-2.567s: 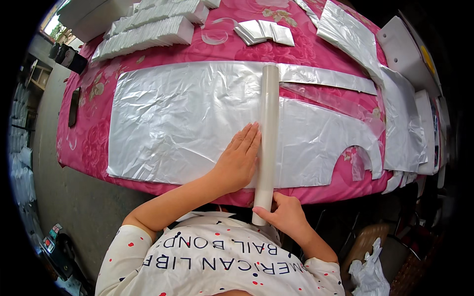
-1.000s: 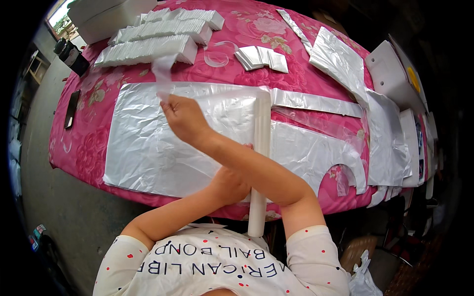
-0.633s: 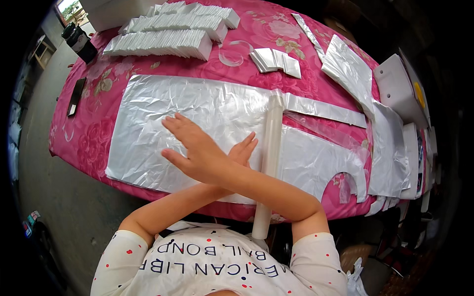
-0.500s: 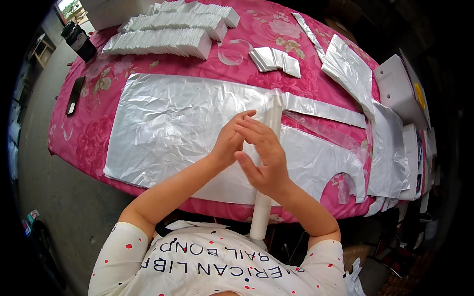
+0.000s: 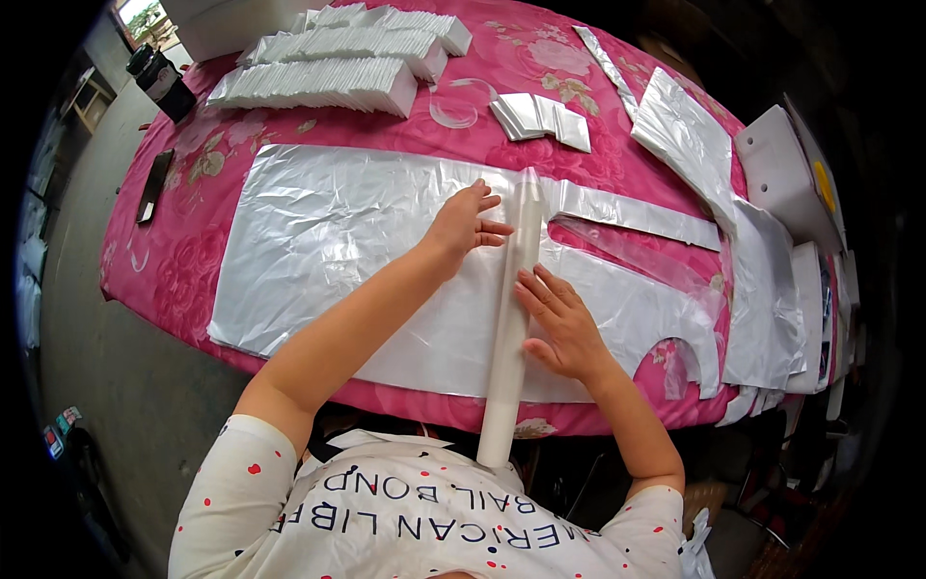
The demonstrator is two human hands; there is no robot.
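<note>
Pink flowered cloth covers the table (image 5: pixel 183 241), with silvery plastic sheeting (image 5: pixel 338 222) spread flat across it. We rest our left hand (image 5: pixel 461 224), fingers spread, on the sheet against the far end of the long white roll (image 5: pixel 511 318), and our right hand (image 5: pixel 564 328) lies open and flat just beside its middle. Neither hand grips the roll, whose near end overhangs the table edge, so uneven pressure could skew it, wrinkle the film, or let it slide off.

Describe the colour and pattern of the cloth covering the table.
The tablecloth is bright pink with a paler floral print, clearest in the head view around the stacks.
</note>
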